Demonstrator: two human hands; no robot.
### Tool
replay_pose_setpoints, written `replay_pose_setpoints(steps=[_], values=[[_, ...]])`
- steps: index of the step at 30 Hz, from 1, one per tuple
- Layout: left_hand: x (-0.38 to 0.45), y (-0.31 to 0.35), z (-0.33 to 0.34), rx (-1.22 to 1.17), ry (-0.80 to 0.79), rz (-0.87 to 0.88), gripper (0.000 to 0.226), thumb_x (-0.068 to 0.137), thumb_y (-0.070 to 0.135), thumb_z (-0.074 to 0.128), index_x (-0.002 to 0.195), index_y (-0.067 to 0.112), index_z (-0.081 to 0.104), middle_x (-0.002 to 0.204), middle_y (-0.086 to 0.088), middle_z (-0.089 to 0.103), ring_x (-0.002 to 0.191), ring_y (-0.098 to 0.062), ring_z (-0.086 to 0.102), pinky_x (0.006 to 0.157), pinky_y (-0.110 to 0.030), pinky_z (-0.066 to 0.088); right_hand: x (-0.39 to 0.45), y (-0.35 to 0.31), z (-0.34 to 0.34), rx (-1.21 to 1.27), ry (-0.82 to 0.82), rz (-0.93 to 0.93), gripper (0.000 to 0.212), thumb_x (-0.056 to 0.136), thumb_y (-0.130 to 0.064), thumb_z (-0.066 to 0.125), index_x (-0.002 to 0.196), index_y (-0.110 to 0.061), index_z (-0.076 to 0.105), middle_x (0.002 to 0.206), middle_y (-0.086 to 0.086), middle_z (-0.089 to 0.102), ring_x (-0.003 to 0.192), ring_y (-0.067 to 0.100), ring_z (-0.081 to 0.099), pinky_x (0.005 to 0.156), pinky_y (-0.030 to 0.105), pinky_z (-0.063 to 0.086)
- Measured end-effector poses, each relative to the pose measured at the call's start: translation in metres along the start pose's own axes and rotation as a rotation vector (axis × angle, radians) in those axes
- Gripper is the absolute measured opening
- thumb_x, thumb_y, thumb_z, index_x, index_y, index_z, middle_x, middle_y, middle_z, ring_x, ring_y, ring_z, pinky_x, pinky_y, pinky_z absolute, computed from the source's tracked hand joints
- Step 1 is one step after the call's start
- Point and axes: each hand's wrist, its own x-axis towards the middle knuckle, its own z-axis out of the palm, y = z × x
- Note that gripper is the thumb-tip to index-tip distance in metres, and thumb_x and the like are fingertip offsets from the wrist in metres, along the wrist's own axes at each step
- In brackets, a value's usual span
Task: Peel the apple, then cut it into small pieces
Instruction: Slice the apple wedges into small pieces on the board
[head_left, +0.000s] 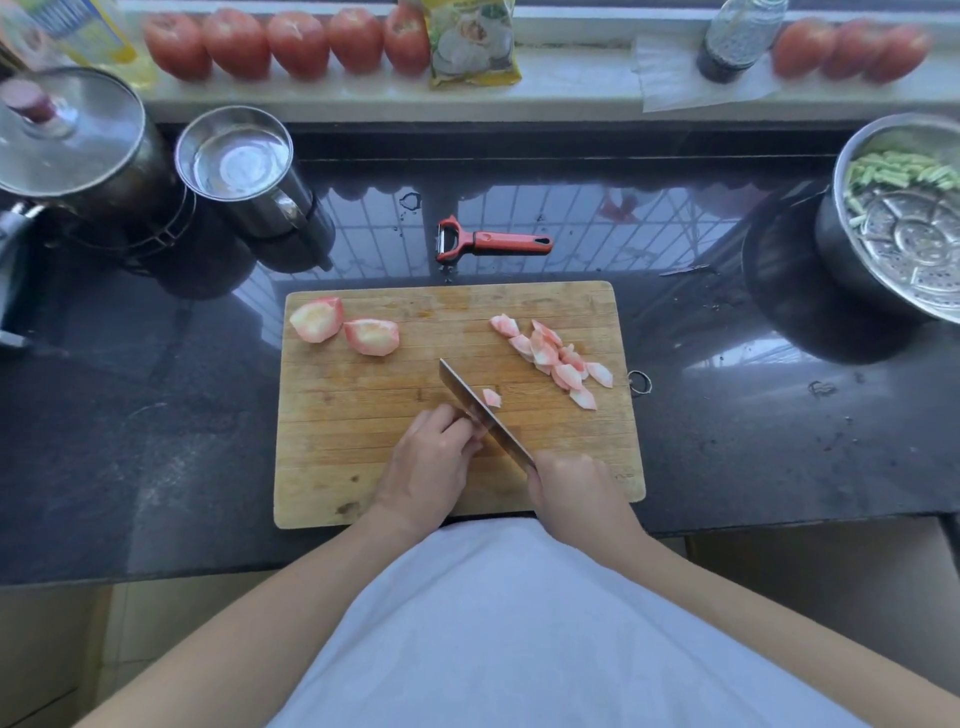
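A wooden cutting board (363, 431) lies on the dark counter. Two large peeled apple chunks (343, 328) sit at its far left corner. Several small cut pieces (556, 358) are piled at the far right. My right hand (571, 491) grips the handle of a cleaver (480, 410), whose blade slants across the board. One small piece (492, 397) lies just right of the blade. My left hand (434, 457) rests with curled fingertips against the blade's left side; whatever apple it holds down is hidden under the fingers.
A red peeler (493, 242) lies on the counter beyond the board. A steel cup (244, 166) and a lidded pot (72, 140) stand at the far left, a steamer pot with green vegetables (904, 218) at the far right. Tomatoes (291, 44) line the windowsill.
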Motion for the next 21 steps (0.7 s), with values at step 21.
replay_pose_setpoints(steps=[21], values=[[0.000,0.000,-0.001,-0.016,-0.009,-0.028,0.021,0.095,0.013,0.071,0.116,0.015,0.074,0.095,0.001,0.065,0.087,-0.026,0.060,0.071,-0.045,0.055,-0.027,0.009,-0.013,0.086,-0.034,0.018,0.023,0.103,-0.025,0.044,0.081,-0.021,0.045,0.084,0.009,0.068,0.078,0.032,0.064,0.065,0.040,0.049]])
